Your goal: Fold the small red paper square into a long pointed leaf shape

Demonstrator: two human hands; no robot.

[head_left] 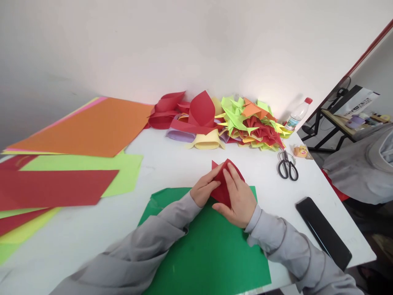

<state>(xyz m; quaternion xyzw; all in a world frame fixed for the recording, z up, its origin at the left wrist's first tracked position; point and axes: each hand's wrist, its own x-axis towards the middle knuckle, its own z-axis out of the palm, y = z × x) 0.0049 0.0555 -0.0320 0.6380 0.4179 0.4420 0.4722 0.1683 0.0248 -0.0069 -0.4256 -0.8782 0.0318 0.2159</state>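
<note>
A folded piece of red paper (222, 192) is between my hands, over the far part of a green sheet (211, 254). My left hand (205, 186) grips its left side, with the thumb and fingers closed at the edge. My right hand (238, 196) lies along its right side, fingers pressed together on the paper near the top and the thumb apart below. The red paper comes to a point at the top, and a small corner of it sticks up behind my left fingers. My hands cover part of the folds.
Large orange sheets (92, 127) and red strips (55, 188) lie left. Curled red paper shapes (202, 110) and a heap of folded paper pieces (245, 123) stand along the wall. Right are a bottle (297, 114), scissors (287, 166), a wrapped snack (301, 152) and a black phone (324, 233).
</note>
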